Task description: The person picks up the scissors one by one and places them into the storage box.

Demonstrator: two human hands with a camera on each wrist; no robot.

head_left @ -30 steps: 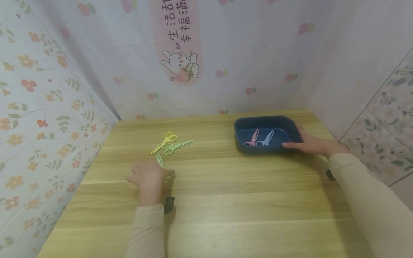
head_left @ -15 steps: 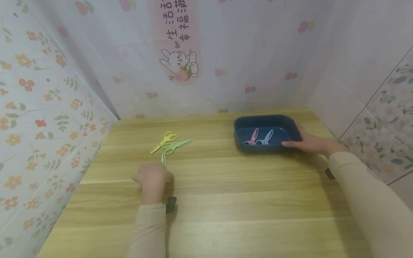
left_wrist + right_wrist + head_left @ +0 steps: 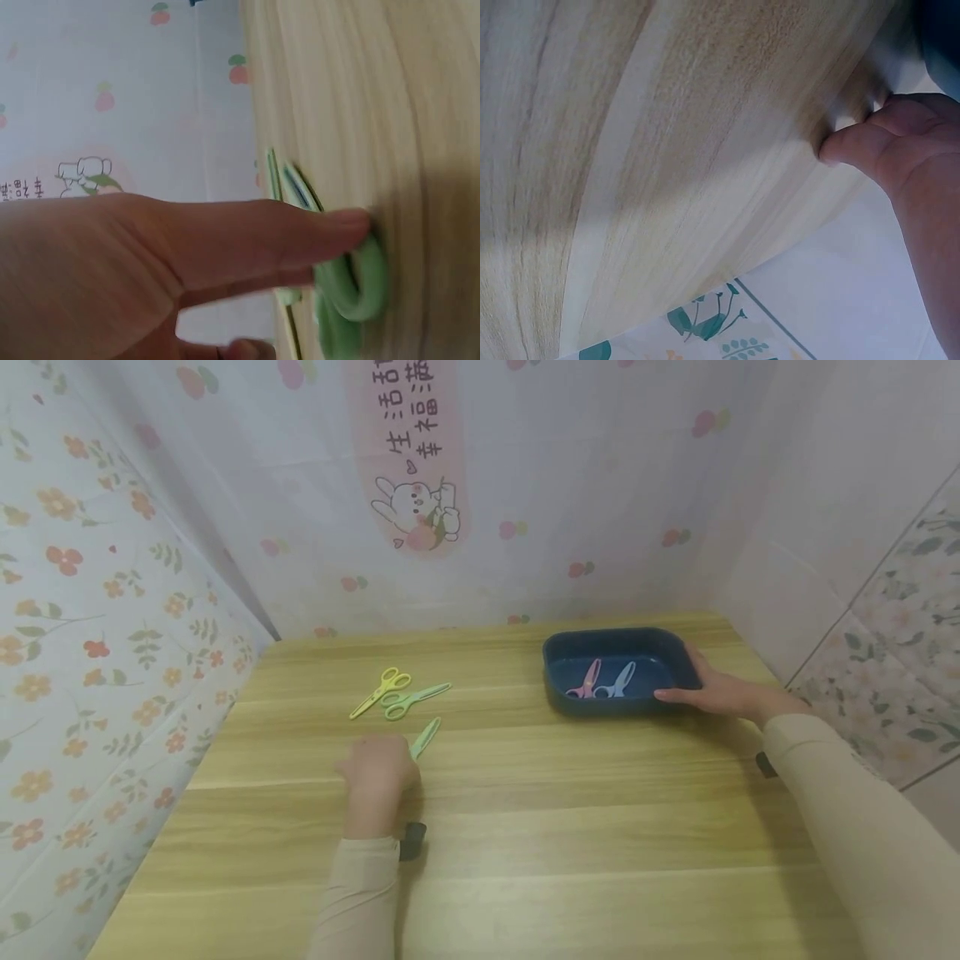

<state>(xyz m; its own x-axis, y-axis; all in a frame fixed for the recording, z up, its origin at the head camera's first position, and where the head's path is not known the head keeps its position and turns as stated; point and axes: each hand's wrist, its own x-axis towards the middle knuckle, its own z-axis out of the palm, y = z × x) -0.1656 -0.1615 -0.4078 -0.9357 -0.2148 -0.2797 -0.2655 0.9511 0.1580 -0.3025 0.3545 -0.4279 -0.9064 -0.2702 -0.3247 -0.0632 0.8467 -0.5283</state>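
Note:
My left hand (image 3: 378, 768) pinches a pair of green scissors (image 3: 426, 737) by the handles, blades pointing away to the upper right. In the left wrist view the thumb lies across their green finger loops (image 3: 371, 281), low over the table. Just beyond lie yellow scissors (image 3: 371, 697) and a second green pair (image 3: 416, 700), their handles close together. With my right hand (image 3: 720, 692) I hold the right end of a dark blue bin (image 3: 622, 706), thumb at its front rim. Pink scissors (image 3: 589, 679) and light blue scissors (image 3: 618, 681) lie inside it.
The wood-patterned table (image 3: 540, 827) carries everything. A printed curtain (image 3: 480, 585) hangs along its back edge, with a flowered cloth (image 3: 135, 635) on the left side. Dark bits of the wrist gear (image 3: 412, 841) show beside the left wrist.
The green scissors in my left hand have swung from pointing up-left to pointing up-right, while the hand shifted a little right. My right hand and the bin have stayed in place.

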